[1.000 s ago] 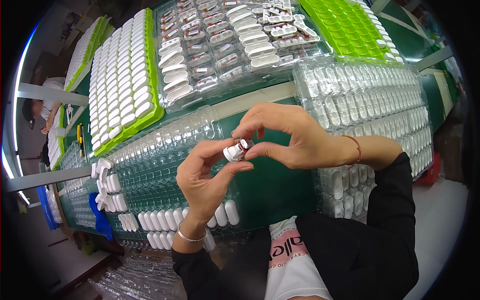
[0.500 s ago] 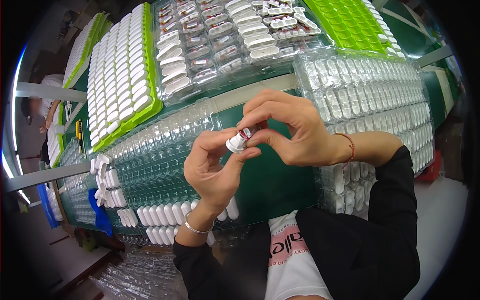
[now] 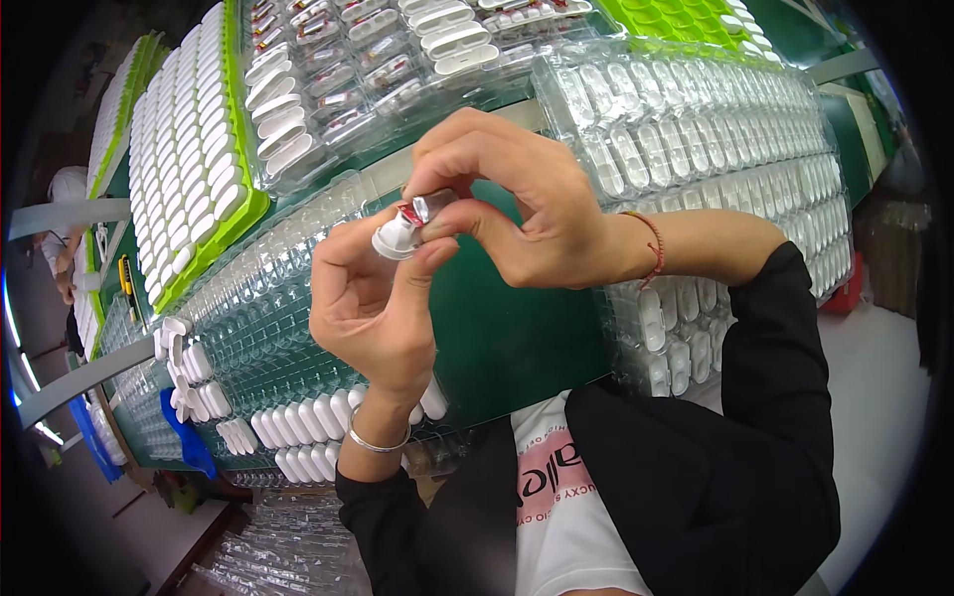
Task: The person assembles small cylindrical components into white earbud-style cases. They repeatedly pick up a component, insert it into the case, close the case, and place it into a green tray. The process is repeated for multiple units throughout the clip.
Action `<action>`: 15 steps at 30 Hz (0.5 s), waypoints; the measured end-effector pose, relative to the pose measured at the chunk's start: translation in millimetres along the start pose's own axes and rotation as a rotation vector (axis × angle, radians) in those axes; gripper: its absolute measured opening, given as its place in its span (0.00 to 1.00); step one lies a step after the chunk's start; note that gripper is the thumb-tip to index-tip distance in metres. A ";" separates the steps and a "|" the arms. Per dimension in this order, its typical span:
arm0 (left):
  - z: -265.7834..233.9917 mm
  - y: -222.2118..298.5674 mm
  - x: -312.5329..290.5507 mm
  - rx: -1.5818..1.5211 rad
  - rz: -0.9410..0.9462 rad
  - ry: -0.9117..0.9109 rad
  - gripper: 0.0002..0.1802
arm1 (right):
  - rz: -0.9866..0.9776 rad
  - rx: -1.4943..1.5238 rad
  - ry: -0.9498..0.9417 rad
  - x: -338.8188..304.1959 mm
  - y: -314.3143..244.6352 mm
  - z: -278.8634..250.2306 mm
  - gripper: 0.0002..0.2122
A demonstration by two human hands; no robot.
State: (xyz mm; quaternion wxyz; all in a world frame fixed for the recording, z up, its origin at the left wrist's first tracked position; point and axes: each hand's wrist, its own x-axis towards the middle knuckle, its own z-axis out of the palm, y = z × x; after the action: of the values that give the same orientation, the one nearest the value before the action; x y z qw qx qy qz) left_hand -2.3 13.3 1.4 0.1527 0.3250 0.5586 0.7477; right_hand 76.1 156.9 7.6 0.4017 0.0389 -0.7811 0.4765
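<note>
My left hand (image 3: 373,303) is closed on a small white plastic housing (image 3: 396,238) with a round rim, pinched between thumb and fingers. Between the thumb and fingertips of my right hand (image 3: 532,194) is a small silver battery cell (image 3: 434,205). A bit of red, perhaps wire, shows where the cell meets the housing. The two pieces are close together or touching; my fingers hide part of both. Both hands are raised over the green table (image 3: 517,348).
Clear blister trays (image 3: 268,298) lie to the left, with white oblong cases (image 3: 328,417) at their near edge. Stacked trays of white shells (image 3: 686,129) stand right. Green trays (image 3: 214,228) of white pieces and a tray of open cases (image 3: 348,70) lie beyond. A yellow cutter (image 3: 126,278) lies far left.
The whole view has shifted, so hands and table appear further left and higher. More of the silver cell now shows beside the white housing. Both hands keep their pinch.
</note>
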 end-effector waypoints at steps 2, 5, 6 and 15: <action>0.8 0.0 0.1 -0.011 0.004 0.001 0.18 | -0.018 -0.007 0.018 -1.7 -0.1 0.6 0.14; 2.2 2.3 5.0 -0.052 0.010 0.005 0.17 | -0.090 -0.048 0.015 2.4 0.2 -1.9 0.15; 0.5 -0.1 6.7 -0.078 -0.035 0.035 0.17 | -0.068 0.021 0.038 1.5 0.3 -2.4 0.15; 2.2 1.3 16.7 -0.110 0.159 0.013 0.19 | 0.249 0.553 0.086 18.5 -9.0 -11.1 0.16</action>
State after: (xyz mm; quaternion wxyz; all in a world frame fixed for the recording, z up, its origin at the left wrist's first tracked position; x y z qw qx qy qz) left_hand -13.0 24.4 8.3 0.1069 0.3544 0.4901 0.7891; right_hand 74.2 166.6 28.8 0.3470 0.0308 -0.6027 0.7179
